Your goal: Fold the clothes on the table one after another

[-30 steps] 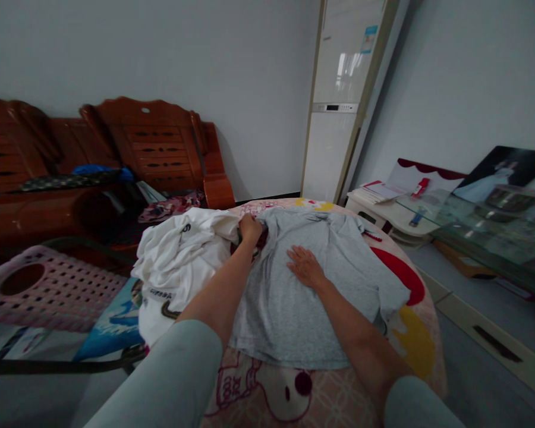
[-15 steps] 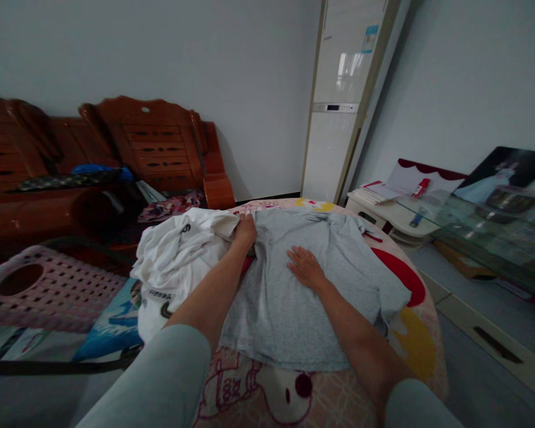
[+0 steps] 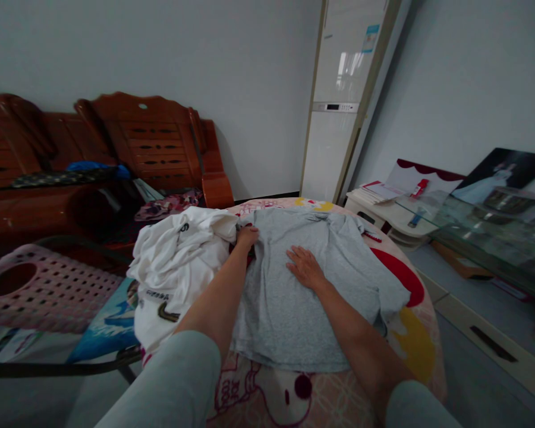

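Observation:
A grey T-shirt [image 3: 289,321] lies spread over a round table with a patterned cloth [image 3: 334,398]. My left hand [image 3: 248,236] is closed on the shirt's left edge, near its far end; the fingertips are partly hidden. Flat on the middle of the shirt rests my right hand [image 3: 307,267], its fingers spread. To the left of my left hand, a heap of white clothing [image 3: 182,255] with dark lettering sits on the table's edge.
A pink woven chair [image 3: 62,291] with a blue printed cushion [image 3: 111,321] stands at the left. Wooden seats [image 3: 156,142] line the wall behind. A tall white air conditioner [image 3: 334,119] fills the corner. On the right are a white cabinet [image 3: 401,223] and a glass shelf [image 3: 472,238].
My left hand has drawn slightly nearer to me, and the shirt's left edge has shifted inward to the right. The right hand stays in place on the shirt.

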